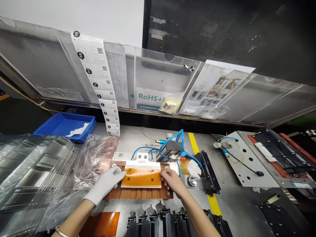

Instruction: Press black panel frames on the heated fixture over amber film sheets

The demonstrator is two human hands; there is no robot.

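The brown fixture plate (140, 192) lies flat on the grey workbench (237, 204), in front of the blue-hosed pneumatic block (172, 148). An orange film sheet (142, 177) rests on the plate's top. The gloved left hand (106, 184) presses the sheet's left edge with fingers extended. The bare right hand (171, 180) pinches the sheet's right edge.

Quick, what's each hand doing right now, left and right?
Left hand: gloved, fingers pressed on the left edge of the orange sheet.
Right hand: bare, pinching the sheet's right edge.
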